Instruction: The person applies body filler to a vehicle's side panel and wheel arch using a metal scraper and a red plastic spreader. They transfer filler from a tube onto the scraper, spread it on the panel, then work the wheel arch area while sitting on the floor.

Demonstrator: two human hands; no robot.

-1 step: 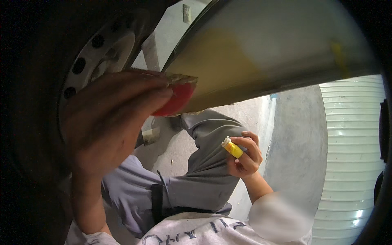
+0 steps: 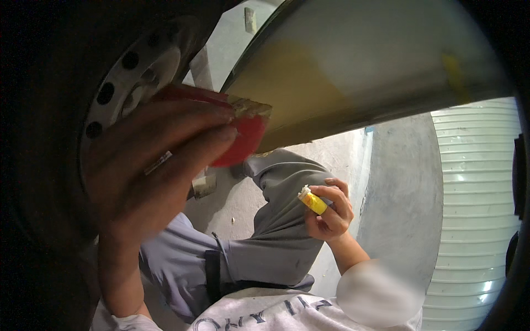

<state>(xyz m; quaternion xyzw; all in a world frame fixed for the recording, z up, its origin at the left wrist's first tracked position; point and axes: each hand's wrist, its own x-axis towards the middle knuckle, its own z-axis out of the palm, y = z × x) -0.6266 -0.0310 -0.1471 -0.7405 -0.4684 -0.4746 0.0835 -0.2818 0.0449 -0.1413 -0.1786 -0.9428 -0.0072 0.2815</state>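
Observation:
My left hand (image 2: 149,171) is closed on a red putty spreader (image 2: 248,138), with the fingers laid along its face. Yellowish filler is smeared on the spreader's edge, which is at the near left end of a vehicle's body panel (image 2: 392,60). I cannot tell whether it touches the panel. A broad tan patch of filler (image 2: 295,83) covers that end of the panel. Lower right, over my leg, my right hand (image 2: 337,212) pinches a small yellow tube (image 2: 314,204) whose end is crusted white.
A wheel (image 2: 113,88) with round holes in its rim stands close on the left, beside my left hand. My bent leg (image 2: 287,193) in grey trousers is below the panel. Ribbed pale sheeting (image 2: 475,204) runs along the right. A small yellow mark (image 2: 454,71) shows on the panel.
My left hand and the spreader have shifted slightly down and right, and more of the spreader's red face shows. My right hand still holds the tube in nearly the same place.

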